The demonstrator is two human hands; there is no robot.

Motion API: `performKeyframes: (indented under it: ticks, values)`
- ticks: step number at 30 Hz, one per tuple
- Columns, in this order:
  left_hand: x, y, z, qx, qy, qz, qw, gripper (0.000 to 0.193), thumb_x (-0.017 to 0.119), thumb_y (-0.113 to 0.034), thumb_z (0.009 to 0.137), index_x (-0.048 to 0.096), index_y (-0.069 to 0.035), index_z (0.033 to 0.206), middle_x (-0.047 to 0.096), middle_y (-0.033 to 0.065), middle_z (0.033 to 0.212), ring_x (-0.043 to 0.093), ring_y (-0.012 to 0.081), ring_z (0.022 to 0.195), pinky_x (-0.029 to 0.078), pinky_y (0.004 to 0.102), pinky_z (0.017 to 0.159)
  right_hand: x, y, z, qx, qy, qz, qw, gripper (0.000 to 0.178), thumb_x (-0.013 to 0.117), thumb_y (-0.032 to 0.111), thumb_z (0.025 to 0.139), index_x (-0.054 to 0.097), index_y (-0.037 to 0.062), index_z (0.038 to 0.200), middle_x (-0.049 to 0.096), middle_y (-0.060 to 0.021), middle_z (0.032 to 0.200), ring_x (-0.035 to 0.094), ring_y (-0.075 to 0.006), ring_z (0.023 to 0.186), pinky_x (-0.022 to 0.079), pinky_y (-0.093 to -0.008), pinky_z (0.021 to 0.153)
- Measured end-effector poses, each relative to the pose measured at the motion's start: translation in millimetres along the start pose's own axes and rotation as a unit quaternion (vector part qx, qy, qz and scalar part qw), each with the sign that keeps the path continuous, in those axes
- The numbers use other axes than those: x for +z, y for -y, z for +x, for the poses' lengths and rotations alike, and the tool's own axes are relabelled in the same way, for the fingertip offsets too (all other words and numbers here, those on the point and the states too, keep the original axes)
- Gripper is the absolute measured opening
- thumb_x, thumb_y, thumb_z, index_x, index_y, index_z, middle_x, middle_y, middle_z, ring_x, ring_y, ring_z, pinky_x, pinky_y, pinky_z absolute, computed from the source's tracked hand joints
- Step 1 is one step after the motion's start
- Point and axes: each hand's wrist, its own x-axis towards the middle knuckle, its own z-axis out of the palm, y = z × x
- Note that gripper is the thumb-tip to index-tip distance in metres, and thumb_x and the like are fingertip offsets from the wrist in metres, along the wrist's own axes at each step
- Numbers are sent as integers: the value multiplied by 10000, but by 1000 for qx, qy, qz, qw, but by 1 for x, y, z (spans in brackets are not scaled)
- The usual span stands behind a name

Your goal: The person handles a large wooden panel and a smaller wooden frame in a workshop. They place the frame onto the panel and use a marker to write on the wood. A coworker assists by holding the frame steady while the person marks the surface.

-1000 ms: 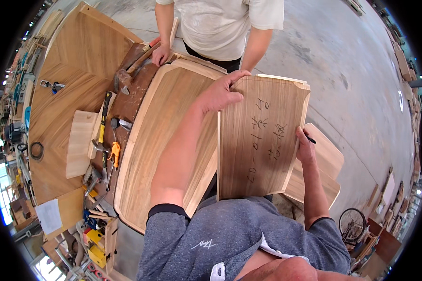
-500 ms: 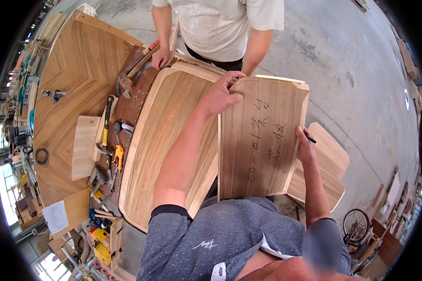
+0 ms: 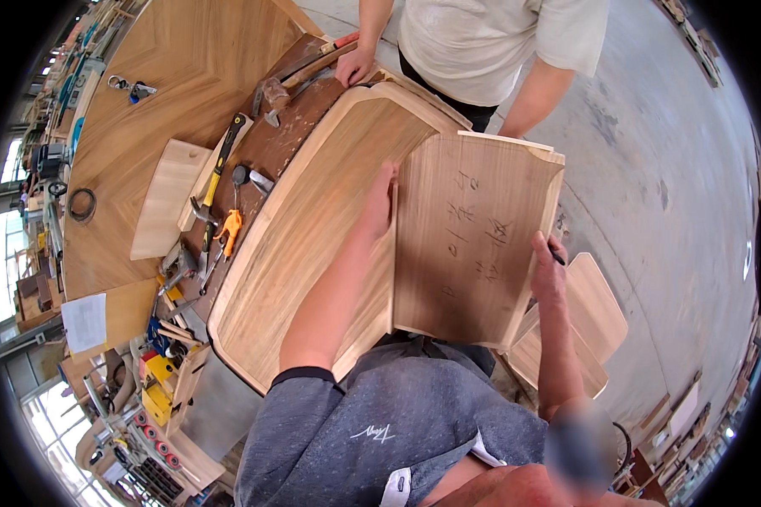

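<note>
Currently held: one curved wooden panel (image 3: pixel 469 241), light-toned, pencil marks on its face, tipped up on edge between me and the bench. My left hand (image 3: pixel 379 207) is flat against its left edge, fingers closed over the rim where it meets the large bent tray-shaped panel (image 3: pixel 313 237) lying on the dark workbench (image 3: pixel 271 148). My right hand (image 3: pixel 548 269) clamps the panel's right edge, thumb side toward me, with a dark pencil-like object (image 3: pixel 558 258) pinched in the same fingers. Change noted against the picture a second ago: the left hand sat higher then, near the panel's upper left corner; it is now lower along that edge, and the panel stands a little more squarely toward me, its right hand hold unchanged. Reading: the piece appears to be under inspection or being lined up against the larger panel, with the grip reset lower for steadier control. Also present: a co-worker's hand (image 3: pixel 353 66) resting on the far end of the bench beside a hammer (image 3: pixel 292 80); a yellow-handled tool (image 3: pixel 220 165) and orange-handled pliers (image 3: pixel 228 228) along the bench's left side; a small pale board (image 3: pixel 165 198) on the herringbone tabletop (image 3: pixel 186 59); stacked curved blanks (image 3: pixel 592 313) low on the floor to my right, just beyond the panel
</note>
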Motion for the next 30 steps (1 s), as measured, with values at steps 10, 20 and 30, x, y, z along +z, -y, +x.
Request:
performKeyframes:
  ticks: [10, 20, 30]
  values:
    - [-122, -22, 16, 46, -145, 502, 851, 509, 463, -482, 1085, 647, -8, 1124, 683, 274, 907, 664, 431, 859, 515, 509, 819, 144, -42, -17, 127, 39, 62, 989, 279, 651, 301, 1044, 679, 25, 1073, 640, 3, 897, 594, -90, 767, 518, -281, 670]
    - [-162, -66, 78, 48, -100, 620, 776, 395, 497, -397, 1083, 694, -58, 1035, 700, 243, 953, 663, 456, 945, 515, 541, 835, 175, 5, 2, 111, 271, -93, 952, 360, 534, 320, 1098, 631, -19, 1174, 650, -57, 774, 649, -111, 729, 525, -271, 617]
    - [-168, -30, 87, 287, -216, 648, 672, 73, 717, -161, 929, 722, -89, 932, 617, 106, 889, 616, 341, 865, 506, 446, 738, 272, 56, 208, -161, 203, -107, 960, 216, 636, 234, 1027, 702, 44, 1107, 653, 1, 796, 591, -72, 707, 487, -245, 654]
